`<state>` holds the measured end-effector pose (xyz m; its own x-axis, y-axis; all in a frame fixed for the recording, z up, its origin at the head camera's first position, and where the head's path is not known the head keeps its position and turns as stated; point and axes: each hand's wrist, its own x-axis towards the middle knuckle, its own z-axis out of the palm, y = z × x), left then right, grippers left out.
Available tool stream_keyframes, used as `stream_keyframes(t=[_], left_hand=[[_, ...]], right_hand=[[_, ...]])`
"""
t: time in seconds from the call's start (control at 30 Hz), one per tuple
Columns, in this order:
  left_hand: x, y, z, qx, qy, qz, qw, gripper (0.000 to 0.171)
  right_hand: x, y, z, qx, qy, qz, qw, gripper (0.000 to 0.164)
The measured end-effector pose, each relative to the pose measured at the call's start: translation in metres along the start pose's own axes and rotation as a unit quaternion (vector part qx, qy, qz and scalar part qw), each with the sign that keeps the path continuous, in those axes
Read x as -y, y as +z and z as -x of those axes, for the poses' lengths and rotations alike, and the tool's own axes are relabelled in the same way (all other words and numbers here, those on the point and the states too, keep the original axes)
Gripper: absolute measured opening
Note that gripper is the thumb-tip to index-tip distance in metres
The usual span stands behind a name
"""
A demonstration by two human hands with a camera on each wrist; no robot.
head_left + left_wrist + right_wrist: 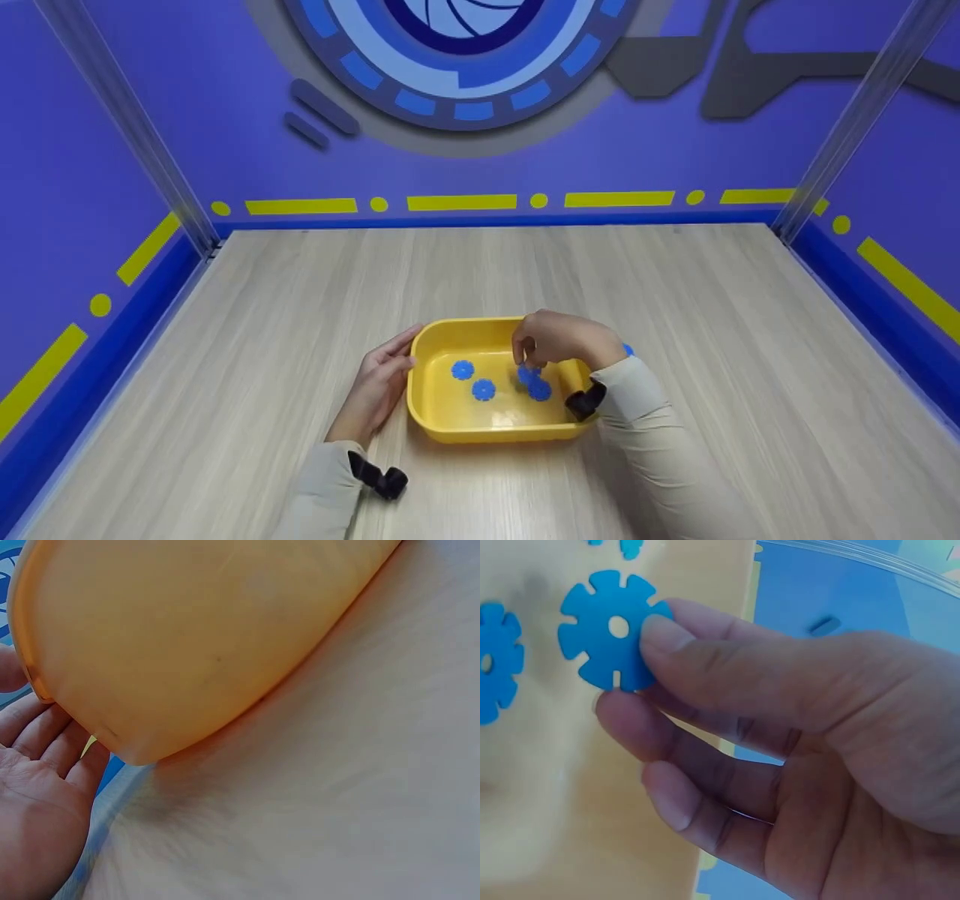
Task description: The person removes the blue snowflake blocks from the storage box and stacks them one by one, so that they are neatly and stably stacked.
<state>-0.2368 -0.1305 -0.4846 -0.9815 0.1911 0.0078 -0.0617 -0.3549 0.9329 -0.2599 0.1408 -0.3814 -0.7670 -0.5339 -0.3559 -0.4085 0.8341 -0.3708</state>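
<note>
My left hand [381, 382] grips the left end of a yellow plastic tray [495, 435], thumb near the rim and fingers along the outer wall. In the left wrist view, the tray's wall [187, 637] rises above the palm. Over the tray's right half, my right hand [562, 337] pinches a blue notched disc [600, 634] with a round centre hole between thumb and fingers. Below it in the head view is another blue disc [539, 390]. Two more, one disc [463, 370] and a second disc [484, 389], lie flat on the tray's floor toward the left.
A small blue piece [628, 349] shows just beyond the right wrist, mostly hidden. The tray stands on a wood-grain table [480, 270]. A purple wall [225, 165] with yellow dashes borders the table at the back and sides. Black camera mounts [386, 480] sit on both wrists.
</note>
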Motion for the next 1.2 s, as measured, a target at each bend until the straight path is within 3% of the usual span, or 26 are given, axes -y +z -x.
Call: stream_keyframes(t=[0.33, 0.63, 1.2], left_hand=[[-0.001, 0.001, 0.000, -0.001, -0.005, 0.008, 1.0000, 0.060], [-0.001, 0.001, 0.000, 0.002, -0.007, 0.004, 1.0000, 0.060], [0.000, 0.000, 0.000, 0.005, -0.005, -0.011, 0.9999, 0.059]], right_hand=[[-0.002, -0.010, 0.013, -0.030, -0.006, 0.018, 0.999, 0.009], [-0.011, -0.014, 0.027, -0.060, -0.012, -0.002, 0.998, 0.011], [-0.052, -0.010, 0.052, -0.164, -0.063, -0.045, 0.983, 0.013]])
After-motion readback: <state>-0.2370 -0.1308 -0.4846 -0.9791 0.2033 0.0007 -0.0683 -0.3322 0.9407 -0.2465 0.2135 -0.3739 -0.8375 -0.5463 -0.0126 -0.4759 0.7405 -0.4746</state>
